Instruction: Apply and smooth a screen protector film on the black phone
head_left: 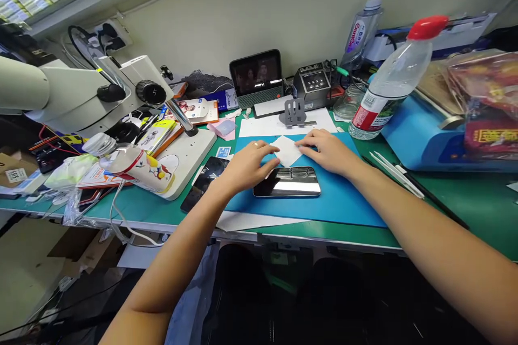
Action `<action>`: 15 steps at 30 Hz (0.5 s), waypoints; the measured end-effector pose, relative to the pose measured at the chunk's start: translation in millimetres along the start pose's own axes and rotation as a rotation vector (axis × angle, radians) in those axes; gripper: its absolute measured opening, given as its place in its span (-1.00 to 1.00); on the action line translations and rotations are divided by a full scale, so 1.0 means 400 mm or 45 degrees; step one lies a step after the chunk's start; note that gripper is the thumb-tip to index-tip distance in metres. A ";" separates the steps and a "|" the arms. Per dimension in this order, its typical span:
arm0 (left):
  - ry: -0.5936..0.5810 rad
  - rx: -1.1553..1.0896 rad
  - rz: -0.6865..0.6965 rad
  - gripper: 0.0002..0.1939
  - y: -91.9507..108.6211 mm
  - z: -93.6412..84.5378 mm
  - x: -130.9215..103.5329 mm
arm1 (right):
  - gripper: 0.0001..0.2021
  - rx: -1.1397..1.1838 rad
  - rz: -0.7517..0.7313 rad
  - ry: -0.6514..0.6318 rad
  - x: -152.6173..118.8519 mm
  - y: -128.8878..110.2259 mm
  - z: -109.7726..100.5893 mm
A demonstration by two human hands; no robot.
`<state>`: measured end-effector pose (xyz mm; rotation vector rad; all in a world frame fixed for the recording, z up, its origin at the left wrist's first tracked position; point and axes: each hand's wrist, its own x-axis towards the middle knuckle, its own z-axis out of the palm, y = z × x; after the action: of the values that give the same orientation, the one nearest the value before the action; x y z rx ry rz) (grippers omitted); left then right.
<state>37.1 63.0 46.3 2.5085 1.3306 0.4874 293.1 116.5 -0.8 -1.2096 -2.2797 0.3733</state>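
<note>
A small white wipe (288, 152), its corners turned like a diamond, is spread between my hands above the blue mat (343, 205). The fingertips of my left hand (251, 166) are at the wipe's left edge, fingers bent, with a ring on one finger. On the other side, my right hand (326, 150) pinches the right corner between thumb and fingers. Just below the wipe lies a smartphone (287, 182), its glossy dark screen facing up and reflecting light. My left thumb is close to the phone's upper left corner.
Left of the mat are another dark phone (202, 186), a tilted plastic bottle (141, 170) and a microscope stand (194, 153). Behind stand a grey phone holder (294, 112), a small screen (259, 75) and a soldering station (313, 86). A red-capped bottle (388, 86) and tweezers-like tools (399, 175) are at right.
</note>
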 end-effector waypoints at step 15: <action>-0.107 0.179 -0.031 -0.86 0.029 0.082 0.215 | -0.79 0.025 -0.023 0.160 0.020 -0.007 0.011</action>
<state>104.4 125.8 35.4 2.5896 1.4070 0.2887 285.1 121.6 -0.6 -1.1685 -2.1736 0.3035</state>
